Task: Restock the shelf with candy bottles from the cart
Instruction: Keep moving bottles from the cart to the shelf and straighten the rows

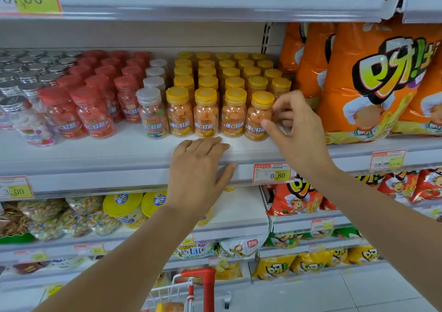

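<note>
Right hand (296, 125): thumb and fingertips pinch the yellow-capped candy bottle (259, 115). The bottle stands upright near the shelf's (119, 153) front edge, rightmost in the front yellow-capped row, just beside its neighbour. Orange snack bags (373, 84) stand to its right. Left hand (198, 168): fingers straight, lying flat on the shelf's front edge, holding nothing. Cart (198, 285): red handle visible below.

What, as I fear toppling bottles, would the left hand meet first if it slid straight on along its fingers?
Probably the front row's third yellow-capped clear plastic bottle of orange candy; the left hand lies flat on the white shelf, fingertips just short of it, though depth is unclear.
</note>
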